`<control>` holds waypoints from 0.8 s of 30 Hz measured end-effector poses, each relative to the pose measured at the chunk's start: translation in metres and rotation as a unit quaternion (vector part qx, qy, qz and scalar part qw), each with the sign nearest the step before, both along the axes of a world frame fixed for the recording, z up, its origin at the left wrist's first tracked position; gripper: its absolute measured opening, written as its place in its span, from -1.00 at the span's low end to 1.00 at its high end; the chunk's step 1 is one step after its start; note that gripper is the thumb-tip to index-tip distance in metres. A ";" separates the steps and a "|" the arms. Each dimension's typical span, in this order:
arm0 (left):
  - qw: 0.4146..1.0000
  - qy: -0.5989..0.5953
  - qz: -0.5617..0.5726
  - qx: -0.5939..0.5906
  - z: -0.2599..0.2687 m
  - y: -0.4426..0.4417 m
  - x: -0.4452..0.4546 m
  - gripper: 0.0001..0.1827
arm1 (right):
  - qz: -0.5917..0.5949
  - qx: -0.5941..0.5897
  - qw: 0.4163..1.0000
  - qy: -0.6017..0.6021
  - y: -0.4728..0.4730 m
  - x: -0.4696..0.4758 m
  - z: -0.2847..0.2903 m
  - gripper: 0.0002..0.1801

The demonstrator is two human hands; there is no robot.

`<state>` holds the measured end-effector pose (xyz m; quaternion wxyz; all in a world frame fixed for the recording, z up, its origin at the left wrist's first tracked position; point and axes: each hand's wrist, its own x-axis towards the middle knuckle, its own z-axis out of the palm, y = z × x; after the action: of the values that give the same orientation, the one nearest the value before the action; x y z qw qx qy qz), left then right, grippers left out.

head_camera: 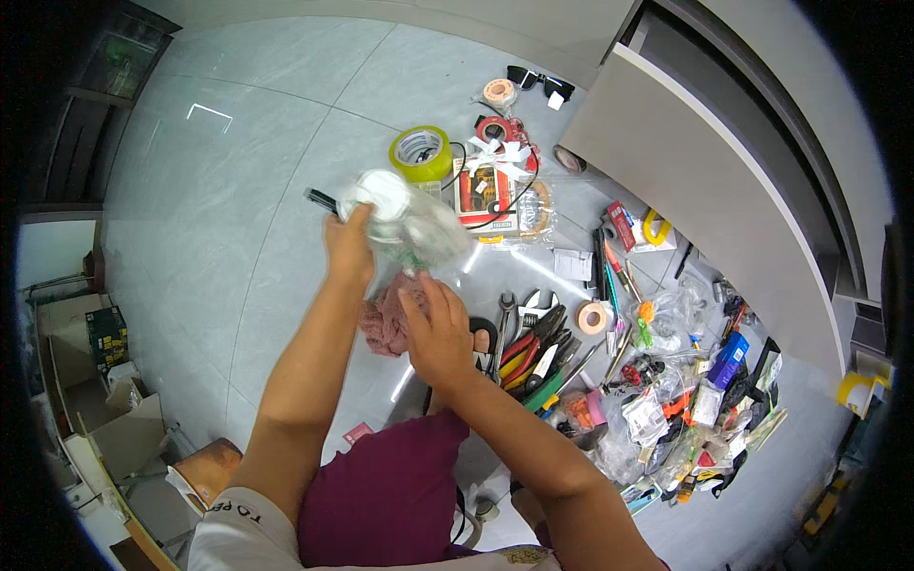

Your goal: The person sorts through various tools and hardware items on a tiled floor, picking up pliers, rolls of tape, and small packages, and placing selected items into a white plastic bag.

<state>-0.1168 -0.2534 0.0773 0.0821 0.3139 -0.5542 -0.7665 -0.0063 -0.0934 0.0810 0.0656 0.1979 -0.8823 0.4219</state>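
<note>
My left hand (351, 246) grips a clear plastic bag (435, 225) with a round white item (382, 194) in it; the bag is blurred. A black pen-like item (321, 200) sticks out on the left of that hand. My right hand (440, 332) rests by the bag's lower end, over a crumpled pink cloth (385, 317); whether its fingers pinch anything is hidden. Just beyond the bag lie a roll of yellow-green tape (421, 153) and a boxed tool set (485, 196). Pliers (525, 353) and a wrench (505, 325) lie right of my right hand.
A heap of plastic bags and small items (685, 421) covers the floor at the right. Beyond it stands an open drawer (703, 193). Sunglasses (540, 82) and tape rolls (498, 93) lie at the top. Cardboard boxes (121, 428) stand at the left.
</note>
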 end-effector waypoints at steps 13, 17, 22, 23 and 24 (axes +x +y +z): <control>0.720 -0.001 -0.164 -0.674 -0.027 -0.010 -0.002 -0.36 | -0.151 0.027 0.983 -0.104 0.057 -0.059 -0.051 -0.23; 0.699 -0.043 -0.239 -0.672 -0.051 -0.009 0.005 -0.37 | -0.172 0.113 0.958 -0.198 0.061 -0.098 -0.056 -0.09; 0.713 -0.028 -0.259 -0.651 -0.051 0.005 -0.001 -0.31 | -0.106 0.007 0.967 -0.234 0.054 -0.103 -0.089 -0.11; 0.705 0.008 -0.246 -0.666 -0.047 0.009 -0.002 -0.29 | -0.077 -0.038 0.967 -0.242 0.054 -0.100 -0.091 -0.16; 0.696 0.044 -0.230 -0.678 -0.046 0.014 -0.004 -0.28 | -0.048 -0.081 0.964 -0.248 0.055 -0.099 -0.092 -0.21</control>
<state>-0.1207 -0.2397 0.0313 0.1182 0.0018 -0.9745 -0.1905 -0.1050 -0.0385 -0.0107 -0.1190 0.0387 -0.8425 0.5239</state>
